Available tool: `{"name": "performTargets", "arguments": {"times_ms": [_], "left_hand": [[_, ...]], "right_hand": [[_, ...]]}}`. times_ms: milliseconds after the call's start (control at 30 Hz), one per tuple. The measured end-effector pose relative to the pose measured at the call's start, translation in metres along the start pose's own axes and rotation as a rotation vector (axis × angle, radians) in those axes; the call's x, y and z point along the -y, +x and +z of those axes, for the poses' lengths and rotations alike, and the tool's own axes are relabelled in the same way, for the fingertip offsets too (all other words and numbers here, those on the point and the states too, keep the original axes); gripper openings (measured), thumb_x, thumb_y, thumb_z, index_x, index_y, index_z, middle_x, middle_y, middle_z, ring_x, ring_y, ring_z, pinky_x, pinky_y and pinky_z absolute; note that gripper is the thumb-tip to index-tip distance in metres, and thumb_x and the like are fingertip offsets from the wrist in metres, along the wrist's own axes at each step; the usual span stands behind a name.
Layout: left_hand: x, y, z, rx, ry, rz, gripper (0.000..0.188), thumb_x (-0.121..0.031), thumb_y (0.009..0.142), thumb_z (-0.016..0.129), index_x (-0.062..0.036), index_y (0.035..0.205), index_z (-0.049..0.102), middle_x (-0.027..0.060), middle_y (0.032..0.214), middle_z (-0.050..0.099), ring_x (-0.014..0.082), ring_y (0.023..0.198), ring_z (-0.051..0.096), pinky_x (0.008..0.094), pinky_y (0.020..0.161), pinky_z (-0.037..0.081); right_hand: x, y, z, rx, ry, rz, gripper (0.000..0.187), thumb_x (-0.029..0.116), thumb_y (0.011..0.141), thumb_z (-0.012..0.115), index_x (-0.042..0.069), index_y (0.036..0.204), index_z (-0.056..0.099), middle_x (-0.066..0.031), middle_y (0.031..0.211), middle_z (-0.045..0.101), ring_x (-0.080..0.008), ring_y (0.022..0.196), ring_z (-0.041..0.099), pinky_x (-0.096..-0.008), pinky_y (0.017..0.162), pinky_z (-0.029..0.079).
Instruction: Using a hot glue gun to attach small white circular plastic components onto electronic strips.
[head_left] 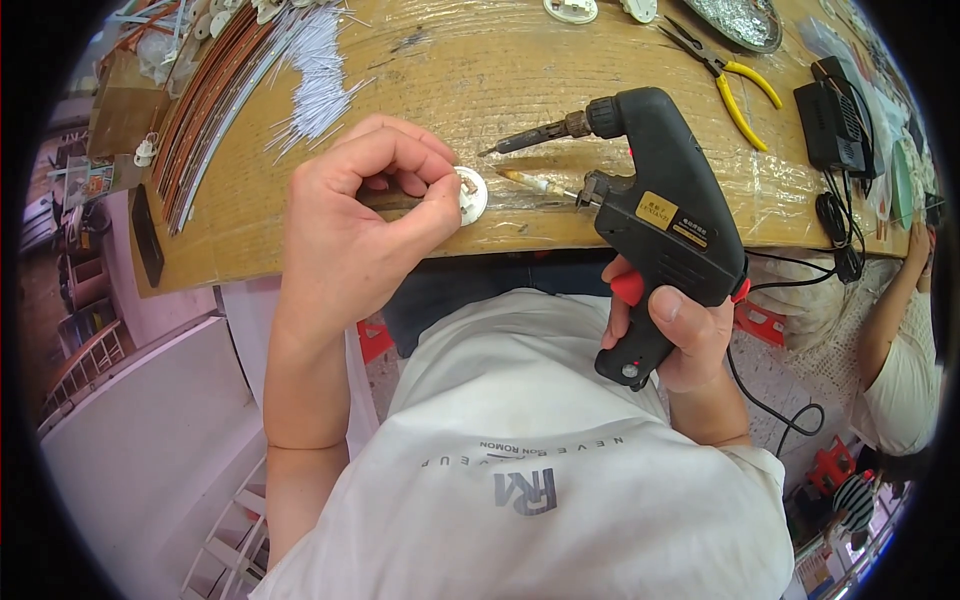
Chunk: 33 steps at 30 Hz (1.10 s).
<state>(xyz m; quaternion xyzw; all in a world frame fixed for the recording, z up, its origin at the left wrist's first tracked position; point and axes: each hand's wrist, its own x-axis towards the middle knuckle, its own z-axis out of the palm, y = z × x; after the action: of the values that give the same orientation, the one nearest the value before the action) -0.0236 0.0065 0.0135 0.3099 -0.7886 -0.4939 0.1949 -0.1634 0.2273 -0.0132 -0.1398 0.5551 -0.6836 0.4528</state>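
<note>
A black soldering gun (680,190) with a red trigger sits in my right hand (690,335), its handle wrapped by my fingers. Its dark iron tip (520,137) points left, toward my other hand, and stays apart from it. Below the tip, a thin feed nozzle (545,184) also points left. My left hand (375,190) is closed, with thumb and forefinger pinching the edge of a small round white plastic piece (472,196) at the front edge of the table. A brownish spot shows on that piece; my fingertips hide its left side.
Thin white wires (320,80) and long brown strips (215,95) lie at the left. Yellow-handled pliers (735,85), a metal dish (740,20) and a black power adapter (838,120) are at the right. A cable (790,285) hangs off the edge. Another person's arm (900,300) is far right.
</note>
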Motion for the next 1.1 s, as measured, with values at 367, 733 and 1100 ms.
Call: {"name": "performTargets", "arguments": {"times_ms": [367, 733, 1100], "left_hand": [[0.0008, -0.0003, 0.0016, -0.008, -0.022, 0.013, 0.004, 0.001, 0.077, 0.071, 0.0026, 0.079, 0.068, 0.0034, 0.086, 0.068, 0.0064, 0.072, 0.057, 0.0207, 0.068, 0.047], [0.0005, -0.0009, -0.0013, 0.036, 0.018, 0.054, 0.006, 0.008, 0.081, 0.069, 0.0029, 0.079, 0.066, 0.0059, 0.094, 0.067, 0.0061, 0.079, 0.059, 0.0200, 0.071, 0.047], [0.0000, -0.0003, -0.0008, 0.040, 0.028, 0.044, 0.006, 0.008, 0.081, 0.068, 0.0029, 0.080, 0.066, 0.0058, 0.095, 0.066, 0.0056, 0.080, 0.059, 0.0198, 0.072, 0.047]], "right_hand": [[-0.0007, 0.0006, 0.0008, -0.005, 0.009, 0.019, 0.053, 0.029, 0.079, 0.065, -0.012, 0.111, 0.057, -0.0257, 0.102, 0.064, -0.0261, 0.059, 0.064, -0.0380, 0.051, 0.059], [-0.0023, -0.0008, 0.0005, 0.022, 0.006, -0.032, 0.055, 0.028, 0.081, 0.064, -0.011, 0.118, 0.054, -0.0251, 0.102, 0.064, -0.0263, 0.058, 0.065, -0.0378, 0.052, 0.059], [-0.0050, 0.0005, -0.0016, 0.048, 0.018, -0.030, 0.058, 0.028, 0.082, 0.065, -0.011, 0.123, 0.052, -0.0250, 0.103, 0.064, -0.0256, 0.059, 0.065, -0.0377, 0.052, 0.059]]}}
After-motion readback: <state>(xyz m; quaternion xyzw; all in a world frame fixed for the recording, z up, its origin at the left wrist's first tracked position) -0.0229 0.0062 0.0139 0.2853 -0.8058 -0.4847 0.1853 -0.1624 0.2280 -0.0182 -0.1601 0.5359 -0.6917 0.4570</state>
